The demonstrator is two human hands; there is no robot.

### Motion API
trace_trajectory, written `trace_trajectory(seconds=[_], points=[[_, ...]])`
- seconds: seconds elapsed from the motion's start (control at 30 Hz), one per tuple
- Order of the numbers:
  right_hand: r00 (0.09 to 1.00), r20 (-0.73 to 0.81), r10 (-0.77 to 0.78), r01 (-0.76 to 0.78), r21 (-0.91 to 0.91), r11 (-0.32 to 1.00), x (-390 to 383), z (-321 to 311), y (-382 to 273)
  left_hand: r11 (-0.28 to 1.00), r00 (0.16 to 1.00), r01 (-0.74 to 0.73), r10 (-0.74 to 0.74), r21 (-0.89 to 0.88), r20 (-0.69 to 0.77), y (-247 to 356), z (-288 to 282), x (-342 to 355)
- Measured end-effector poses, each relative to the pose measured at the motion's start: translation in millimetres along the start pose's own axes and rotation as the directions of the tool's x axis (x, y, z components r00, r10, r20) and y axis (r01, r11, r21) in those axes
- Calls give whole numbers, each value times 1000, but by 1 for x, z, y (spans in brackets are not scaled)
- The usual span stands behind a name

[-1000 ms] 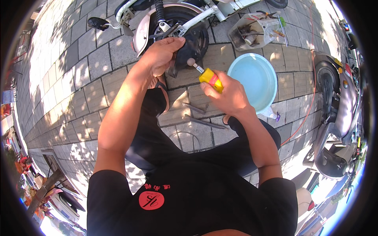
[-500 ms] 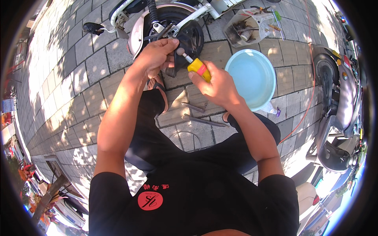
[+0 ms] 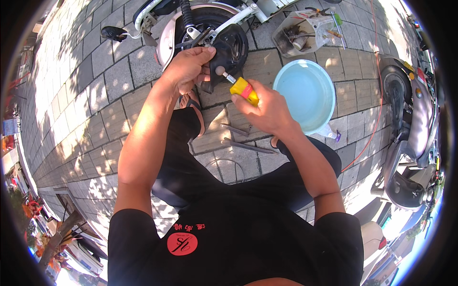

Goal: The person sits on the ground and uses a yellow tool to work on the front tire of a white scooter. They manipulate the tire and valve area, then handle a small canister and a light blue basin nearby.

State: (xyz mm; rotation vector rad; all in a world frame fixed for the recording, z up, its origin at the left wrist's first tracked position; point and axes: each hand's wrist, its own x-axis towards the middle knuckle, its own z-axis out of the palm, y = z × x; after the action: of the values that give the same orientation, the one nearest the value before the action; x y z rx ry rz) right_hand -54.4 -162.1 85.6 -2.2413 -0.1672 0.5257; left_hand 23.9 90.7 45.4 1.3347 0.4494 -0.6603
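Observation:
My left hand (image 3: pixel 191 66) is closed on a black rubber inner tube (image 3: pixel 231 50), pinching it between thumb and fingers beside the motorbike's wheel (image 3: pixel 210 20). In my right hand (image 3: pixel 268 107) is a yellow hand grinder (image 3: pixel 244 90) with a pink band. Its silver shaft ends in a round greyish ball tip (image 3: pixel 220 70), which points toward the tube near my left fingers. Whether the tip touches the rubber I cannot tell. Part of the tube hangs below my left hand, close to my sandalled foot (image 3: pixel 192 100).
A light-blue basin (image 3: pixel 332 90) of water stands right of my right hand, with a small clear bottle (image 3: pixel 327 132) by it. Beyond sits a tool bin (image 3: pixel 281 37). Metal bars (image 3: pixel 248 146) lie between my feet. A red cord (image 3: pixel 377 105) and another scooter (image 3: pixel 412 119) are at the right.
My right hand and the grinder have shifted slightly right and down, away from my left hand. My left hand keeps its hold on the tube.

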Motion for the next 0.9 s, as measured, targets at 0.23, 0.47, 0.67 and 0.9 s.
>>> trace_trajectory(seconds=[0.23,0.47,0.67,0.9], points=[[995,-54,-83,83,-1,997,2,5,5,1000,1000,7,-7,-2,0,-4,1,3],[997,-43,-70,71,39,997,13,-1,4,999,1000,13,-12,-40,27,-4,2,2],[998,-13,-56,55,-61,997,0,-2,1,1000,999,3,-3,-19,32,0,-1,1],[992,-54,-113,112,-16,994,1,1,6,1000,1000,9,-9,-23,-5,-2,3,0]])
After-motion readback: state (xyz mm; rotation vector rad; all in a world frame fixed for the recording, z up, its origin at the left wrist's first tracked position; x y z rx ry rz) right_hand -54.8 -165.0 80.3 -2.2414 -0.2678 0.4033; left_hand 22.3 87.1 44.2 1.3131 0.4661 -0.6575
